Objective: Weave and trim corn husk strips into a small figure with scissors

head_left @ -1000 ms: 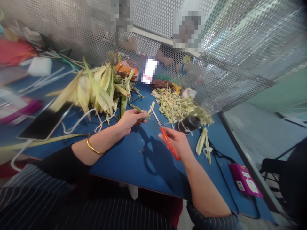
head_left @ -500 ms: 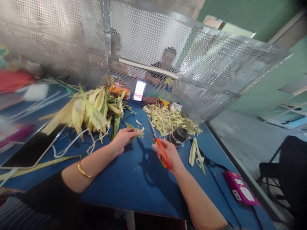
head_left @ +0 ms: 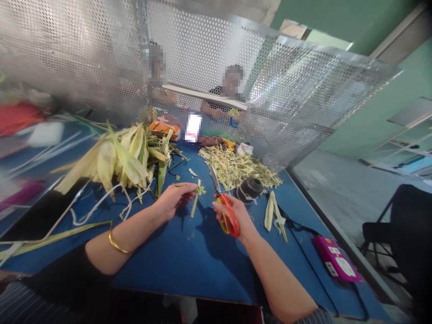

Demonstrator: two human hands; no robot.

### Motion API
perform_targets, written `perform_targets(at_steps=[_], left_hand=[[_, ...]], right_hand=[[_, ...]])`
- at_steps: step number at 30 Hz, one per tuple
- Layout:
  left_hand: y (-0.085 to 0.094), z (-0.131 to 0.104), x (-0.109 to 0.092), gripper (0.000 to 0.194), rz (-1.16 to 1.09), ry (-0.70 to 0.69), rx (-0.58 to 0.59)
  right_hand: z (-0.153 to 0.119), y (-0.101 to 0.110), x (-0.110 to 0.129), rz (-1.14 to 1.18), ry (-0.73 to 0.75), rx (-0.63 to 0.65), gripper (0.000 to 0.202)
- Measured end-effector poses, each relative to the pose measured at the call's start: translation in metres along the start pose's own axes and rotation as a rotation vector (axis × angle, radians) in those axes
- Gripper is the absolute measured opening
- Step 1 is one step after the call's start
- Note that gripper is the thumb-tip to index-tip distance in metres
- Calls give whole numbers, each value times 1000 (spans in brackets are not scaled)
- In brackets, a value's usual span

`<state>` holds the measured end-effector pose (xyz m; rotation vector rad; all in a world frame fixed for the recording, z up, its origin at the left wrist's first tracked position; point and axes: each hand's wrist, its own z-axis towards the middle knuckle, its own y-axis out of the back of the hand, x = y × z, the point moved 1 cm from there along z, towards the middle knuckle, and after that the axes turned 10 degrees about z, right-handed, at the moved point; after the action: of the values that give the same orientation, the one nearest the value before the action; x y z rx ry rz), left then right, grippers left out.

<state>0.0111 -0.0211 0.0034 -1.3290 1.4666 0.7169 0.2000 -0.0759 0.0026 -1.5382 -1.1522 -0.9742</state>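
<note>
Starting at my left, I see a flat black screen (head_left: pixel 30 219) and a big bunch of corn husks (head_left: pixel 130 157). The husks lie just past my left arm, I think so they are easy to grab. My left hand (head_left: pixel 177 198) comes next, pinching a small green bit of husk (head_left: pixel 200 191) by its end, out over the blue table (head_left: pixel 162 265). I guess I hold it that way so the loose end sticks out free of my fingers. A tiny cut scrap (head_left: pixel 192 172) lies just beyond it. My right hand (head_left: pixel 238 215) is wrapped around the handles of the red and yellow scissors (head_left: pixel 224 200). Their blades point up and away, apart from the husk bit, maybe to keep the tips off my fingers. Behind them sits a heap of little scraps (head_left: pixel 236 168), with a black spool (head_left: pixel 250 188) close by my right hand.

Now for what is different: a second ago the tiny scrap was not lying there. Half a second ago no pale strip (head_left: pixel 193 209) dangled below my left fingertips, and now one does. The scissors show more of their yellow handle too.
</note>
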Motion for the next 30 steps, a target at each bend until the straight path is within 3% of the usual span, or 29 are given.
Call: perform_targets(at_steps=[15, 24, 26, 30], left_hand=[[-13, -7, 12, 31, 88, 66, 218], [-18, -15, 14, 31, 281, 27, 442], [-19, -15, 14, 30, 285, 41, 426], [-16, -8, 10, 22, 69, 50, 229]], right_hand=[[-2, -2, 2, 78, 32, -49, 49], [-4, -5, 3, 35, 17, -21, 49], [-4, -5, 2, 40, 27, -10, 47], [-3, 0, 6, 58, 134, -75, 45]])
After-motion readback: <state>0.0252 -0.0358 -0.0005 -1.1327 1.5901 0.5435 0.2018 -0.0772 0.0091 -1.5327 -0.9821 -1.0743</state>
